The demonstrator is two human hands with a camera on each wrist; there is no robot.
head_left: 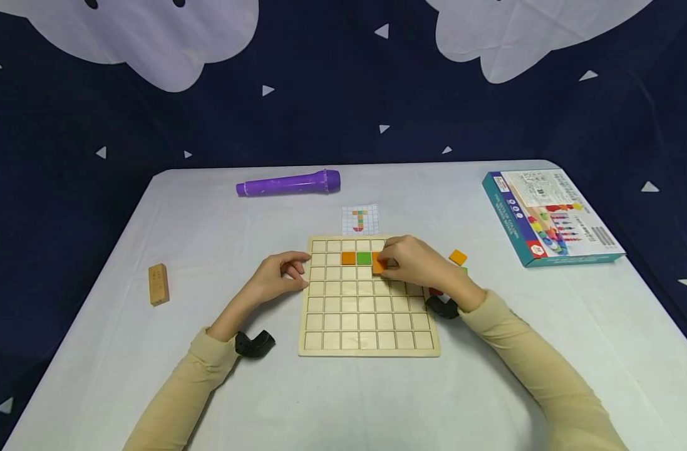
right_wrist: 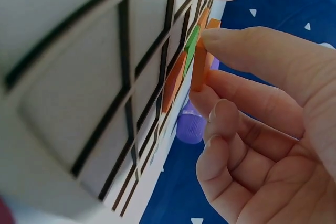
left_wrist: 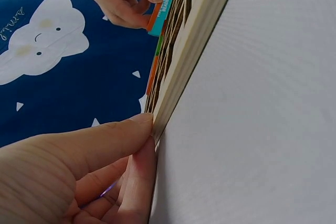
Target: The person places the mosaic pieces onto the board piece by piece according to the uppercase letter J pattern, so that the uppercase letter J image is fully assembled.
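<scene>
My right hand pinches an orange square tile between thumb and fingers, just over the wooden grid board. In the board's second row from the back lie an orange tile, a green tile and, partly hidden by the fingers, another orange tile. At the board's left edge, my left hand touches the rim with its thumb and index finger; the left wrist view shows this hand against the edge. Behind the board is a small pattern card.
Right of the board are a loose orange tile, a mostly hidden green piece and a red piece under my forearm. A purple stick lies at the back, a boxed set back right, a wooden block left.
</scene>
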